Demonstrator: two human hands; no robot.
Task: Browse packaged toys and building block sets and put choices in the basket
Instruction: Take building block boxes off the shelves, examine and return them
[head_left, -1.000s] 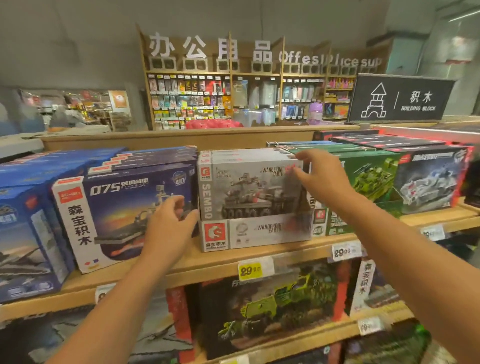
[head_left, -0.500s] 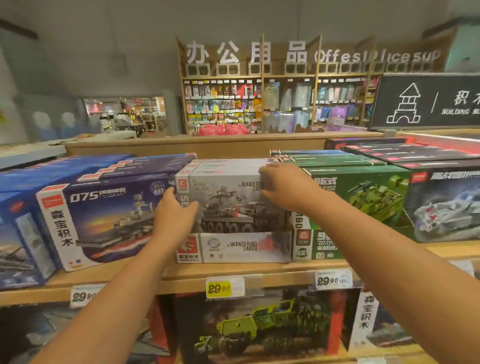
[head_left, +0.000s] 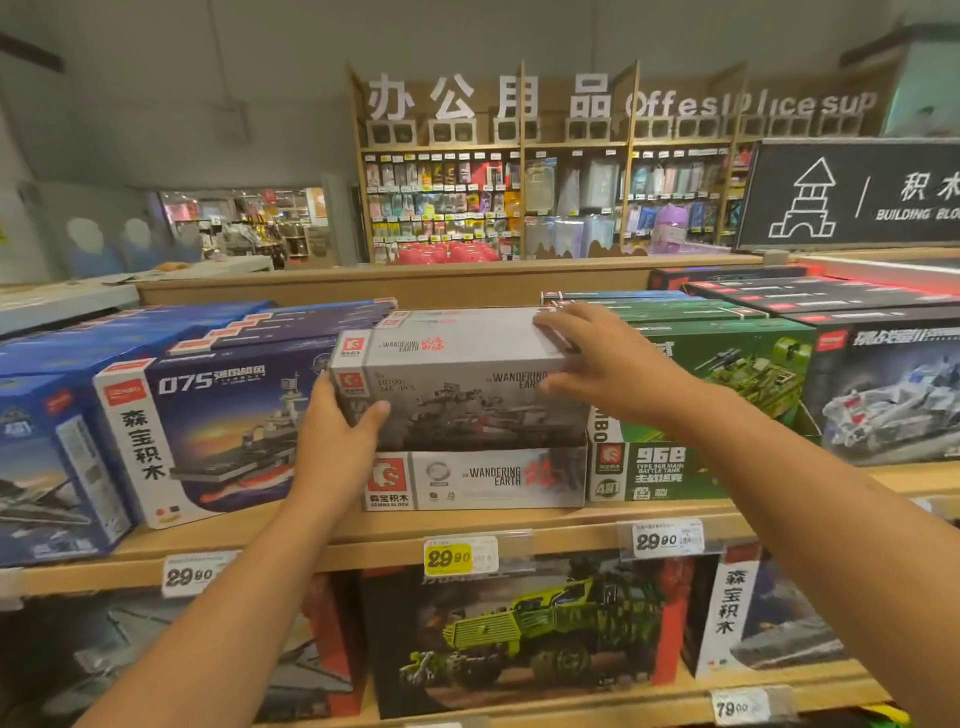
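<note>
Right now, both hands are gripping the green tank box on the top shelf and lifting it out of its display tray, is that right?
Not quite: in the head view the left hand and right hand grip the grey Wandering Earth box, not the green tank box beside it.

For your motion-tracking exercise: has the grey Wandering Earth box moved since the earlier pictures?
Yes. The grey Wandering Earth box has risen out of its display tray, which has stayed on the shelf.
</note>
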